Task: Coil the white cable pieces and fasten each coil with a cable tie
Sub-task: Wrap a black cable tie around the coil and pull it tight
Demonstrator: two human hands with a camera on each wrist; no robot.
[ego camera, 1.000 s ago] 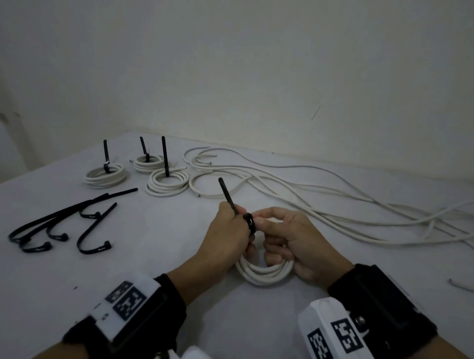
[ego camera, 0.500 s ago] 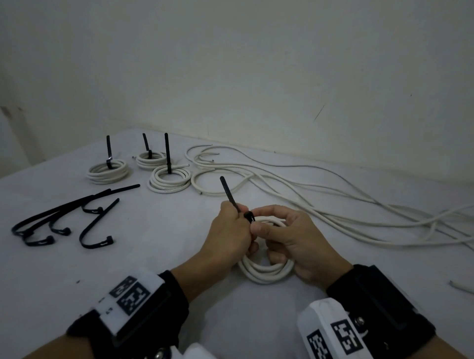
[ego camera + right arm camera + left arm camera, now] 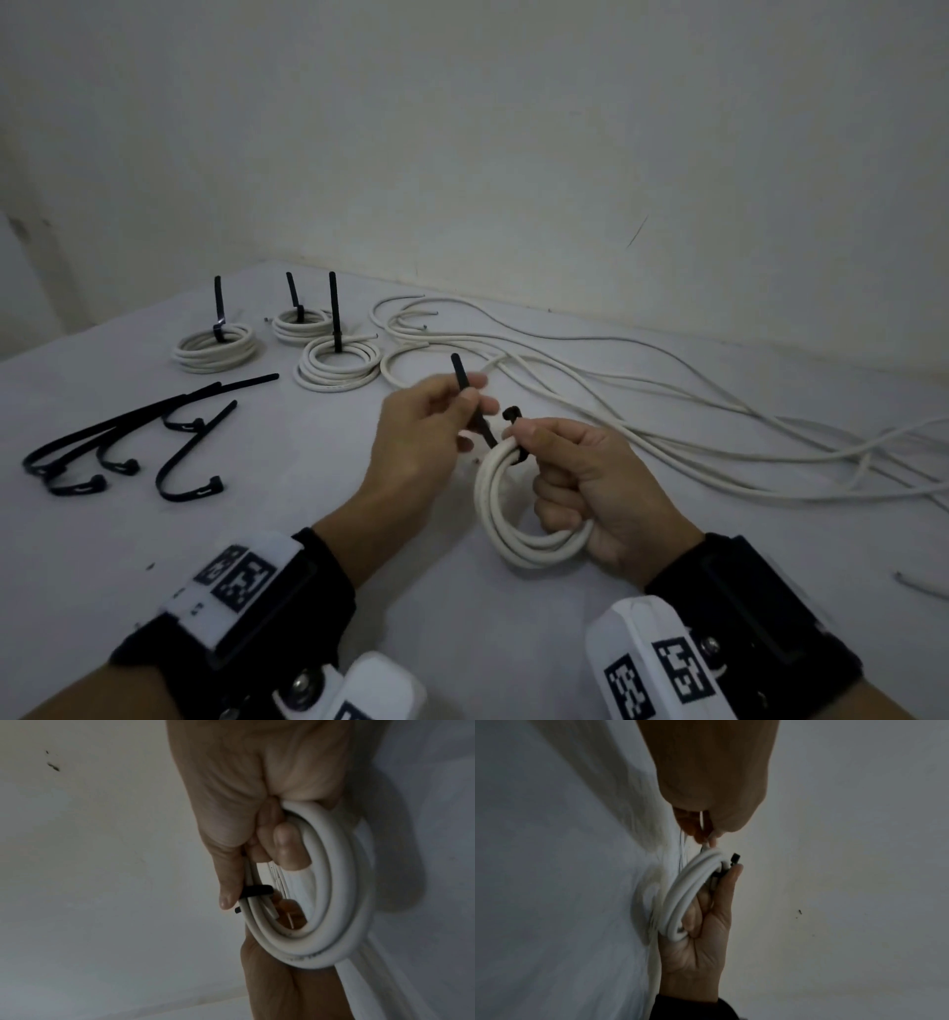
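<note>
Right hand [image 3: 590, 488] grips coil [image 3: 506, 519]; left hand [image 3: 426, 437] pinches tie [image 3: 470, 398]

On the worktop [image 3: 308, 514], three tied coils [image 3: 336, 365] sit at the far left, loose ties [image 3: 128, 452] lie nearer on the left, loose cables [image 3: 667, 411] trail from behind the hands off to the right, and a held coil [image 3: 513, 514] is front centre.

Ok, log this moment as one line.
left hand: pinches cable tie tail | right hand: grips white coil, thumb by tie head | tie: not yet threaded | table: three tied coils
</note>
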